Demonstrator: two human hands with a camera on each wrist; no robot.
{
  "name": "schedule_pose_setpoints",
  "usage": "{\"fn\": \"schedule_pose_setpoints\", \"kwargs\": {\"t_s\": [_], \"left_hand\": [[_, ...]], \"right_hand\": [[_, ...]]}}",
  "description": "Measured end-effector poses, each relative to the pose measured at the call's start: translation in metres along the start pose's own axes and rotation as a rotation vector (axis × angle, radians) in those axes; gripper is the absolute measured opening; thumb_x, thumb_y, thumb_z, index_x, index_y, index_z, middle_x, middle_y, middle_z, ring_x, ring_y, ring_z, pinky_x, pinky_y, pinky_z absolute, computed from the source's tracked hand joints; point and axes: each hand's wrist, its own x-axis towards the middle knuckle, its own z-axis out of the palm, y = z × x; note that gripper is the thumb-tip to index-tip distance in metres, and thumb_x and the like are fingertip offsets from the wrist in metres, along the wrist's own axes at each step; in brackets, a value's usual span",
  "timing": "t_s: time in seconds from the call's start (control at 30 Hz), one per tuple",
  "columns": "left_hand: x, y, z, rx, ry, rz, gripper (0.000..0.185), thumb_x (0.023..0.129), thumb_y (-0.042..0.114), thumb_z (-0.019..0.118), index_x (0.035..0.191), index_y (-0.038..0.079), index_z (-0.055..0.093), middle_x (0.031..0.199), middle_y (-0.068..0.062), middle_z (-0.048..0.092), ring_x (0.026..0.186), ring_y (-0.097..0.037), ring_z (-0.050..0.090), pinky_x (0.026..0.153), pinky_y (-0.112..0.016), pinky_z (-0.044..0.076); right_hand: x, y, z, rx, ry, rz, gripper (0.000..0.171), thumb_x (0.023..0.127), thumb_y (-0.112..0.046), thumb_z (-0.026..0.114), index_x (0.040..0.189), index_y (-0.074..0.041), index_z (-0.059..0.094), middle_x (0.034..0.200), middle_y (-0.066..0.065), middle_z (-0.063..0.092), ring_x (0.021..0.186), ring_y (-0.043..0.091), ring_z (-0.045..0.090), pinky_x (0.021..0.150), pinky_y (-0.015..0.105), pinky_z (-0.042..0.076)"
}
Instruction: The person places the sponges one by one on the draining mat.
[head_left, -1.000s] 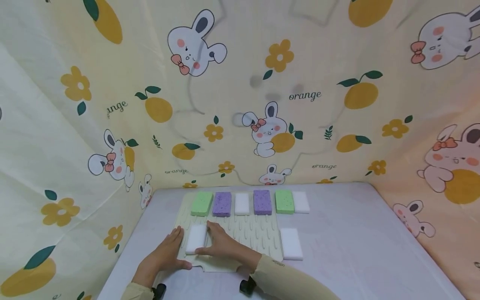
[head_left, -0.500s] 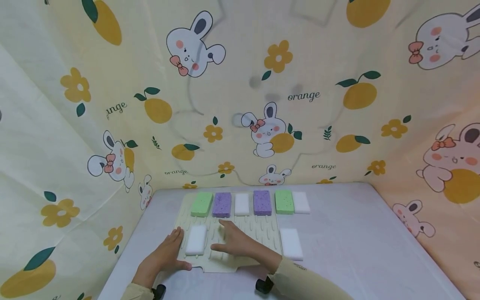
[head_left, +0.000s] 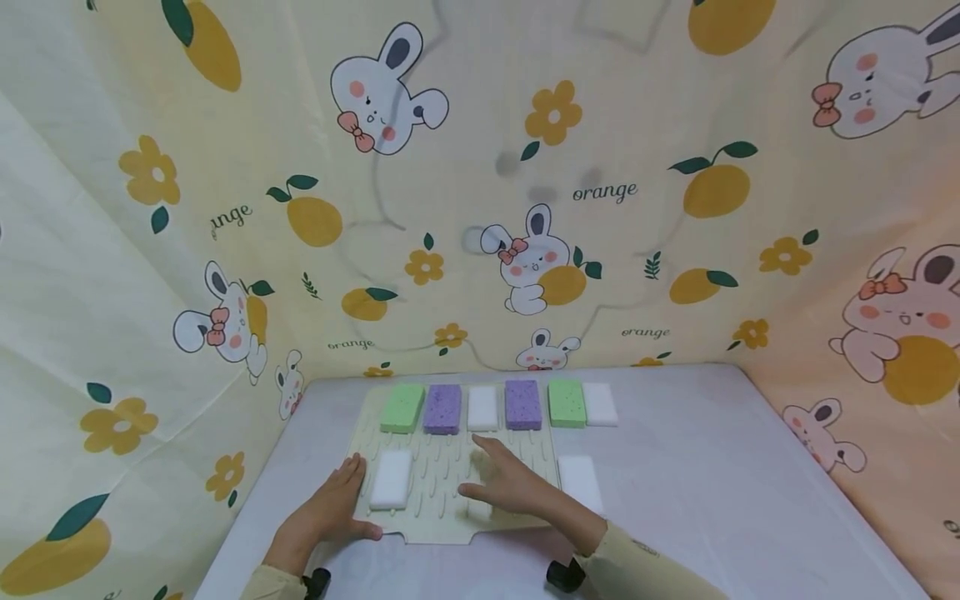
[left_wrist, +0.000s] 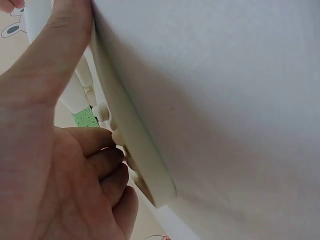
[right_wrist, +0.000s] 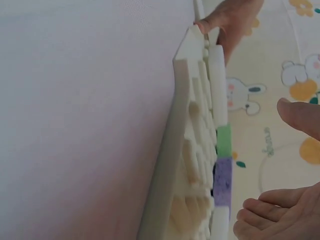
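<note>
A cream ribbed mat (head_left: 450,500) lies on the pale table. My left hand (head_left: 330,504) rests flat on its front left corner, thumb along the front edge; the left wrist view shows the thumb (left_wrist: 55,50) against the mat rim (left_wrist: 135,150). A white sponge (head_left: 391,480) lies on the mat just right of that hand. My right hand (head_left: 510,483) hovers open over the mat's right half and holds nothing; in the right wrist view its fingers (right_wrist: 280,215) are spread beside the mat (right_wrist: 192,165). Another white sponge (head_left: 579,482) lies off the mat, right of this hand.
Along the mat's far edge stands a row of sponges: green (head_left: 402,407), purple (head_left: 442,408), white (head_left: 482,407), purple (head_left: 522,404), green (head_left: 567,403), white (head_left: 600,404). Printed cloth walls (head_left: 525,208) close in the table at the back and both sides.
My right hand has left the near white sponge and moved right across the mat, towards the white sponge off the mat. The left hand and the sponges have not moved.
</note>
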Motion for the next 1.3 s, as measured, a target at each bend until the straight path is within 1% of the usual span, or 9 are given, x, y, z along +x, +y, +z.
{"fn": "schedule_pose_setpoints", "kwargs": {"t_s": [0.13, 0.2, 0.33, 0.6, 0.77, 1.0, 1.13, 1.3], "left_hand": [[0.000, -0.002, 0.002, -0.007, -0.004, -0.007, 0.138, 0.067, 0.057, 0.097, 0.162, -0.016, 0.027, 0.171, -0.035, 0.023, 0.160, -0.050, 0.021, 0.131, -0.062, 0.024], [0.001, -0.003, 0.003, -0.009, -0.006, -0.015, 0.139, 0.066, 0.058, 0.097, 0.162, -0.015, 0.027, 0.172, -0.035, 0.022, 0.160, -0.050, 0.021, 0.131, -0.062, 0.024], [0.003, -0.004, 0.004, -0.010, -0.002, -0.010, 0.140, 0.066, 0.059, 0.097, 0.162, -0.014, 0.027, 0.172, -0.035, 0.022, 0.160, -0.050, 0.021, 0.131, -0.062, 0.024], [0.002, -0.004, 0.004, -0.006, -0.004, -0.006, 0.140, 0.067, 0.059, 0.097, 0.162, -0.015, 0.026, 0.171, -0.035, 0.022, 0.161, -0.050, 0.021, 0.132, -0.060, 0.023], [0.000, -0.003, 0.001, -0.021, 0.007, 0.006, 0.138, 0.068, 0.056, 0.097, 0.162, -0.016, 0.027, 0.171, -0.036, 0.022, 0.160, -0.050, 0.021, 0.132, -0.060, 0.022], [0.001, -0.003, 0.000, -0.019, -0.003, -0.006, 0.139, 0.068, 0.058, 0.097, 0.162, -0.015, 0.026, 0.172, -0.035, 0.021, 0.161, -0.050, 0.020, 0.133, -0.060, 0.021], [0.002, -0.004, 0.001, -0.008, -0.009, -0.014, 0.140, 0.067, 0.060, 0.096, 0.163, -0.014, 0.026, 0.172, -0.034, 0.021, 0.161, -0.049, 0.019, 0.133, -0.059, 0.022], [0.004, -0.004, 0.002, -0.008, -0.017, -0.017, 0.140, 0.068, 0.060, 0.095, 0.163, -0.014, 0.025, 0.172, -0.034, 0.020, 0.161, -0.049, 0.019, 0.133, -0.060, 0.021]], "right_hand": [[-0.012, 0.004, -0.011, 0.004, 0.031, 0.017, 0.097, 0.096, -0.045, 0.081, 0.168, -0.003, 0.031, 0.170, 0.024, 0.034, 0.156, 0.048, 0.033, 0.124, 0.070, 0.033], [-0.016, 0.006, -0.015, 0.003, 0.050, 0.021, 0.096, 0.096, -0.043, 0.082, 0.167, -0.003, 0.032, 0.170, 0.025, 0.035, 0.156, 0.048, 0.034, 0.124, 0.070, 0.033], [-0.025, 0.010, -0.023, 0.004, 0.083, 0.029, 0.095, 0.095, -0.040, 0.083, 0.167, -0.002, 0.034, 0.168, 0.026, 0.037, 0.155, 0.049, 0.036, 0.124, 0.071, 0.033], [-0.044, 0.013, -0.040, 0.037, 0.085, 0.048, 0.090, 0.096, -0.041, 0.082, 0.167, -0.007, 0.037, 0.168, 0.023, 0.039, 0.154, 0.051, 0.035, 0.121, 0.075, 0.033], [-0.055, 0.015, -0.049, 0.036, 0.102, 0.056, 0.089, 0.096, -0.040, 0.083, 0.165, -0.005, 0.039, 0.167, 0.023, 0.041, 0.155, 0.050, 0.034, 0.123, 0.074, 0.031], [-0.071, 0.023, -0.061, -0.006, 0.151, 0.098, 0.087, 0.095, -0.039, 0.084, 0.164, -0.006, 0.042, 0.166, 0.023, 0.042, 0.154, 0.051, 0.036, 0.121, 0.075, 0.033], [-0.078, 0.029, -0.066, -0.032, 0.180, 0.117, 0.088, 0.092, -0.038, 0.086, 0.163, -0.006, 0.044, 0.165, 0.023, 0.045, 0.153, 0.050, 0.038, 0.122, 0.073, 0.034], [-0.089, 0.035, -0.075, -0.052, 0.199, 0.145, 0.091, 0.091, -0.039, 0.088, 0.163, -0.006, 0.043, 0.166, 0.022, 0.044, 0.155, 0.050, 0.036, 0.123, 0.073, 0.032]]}}
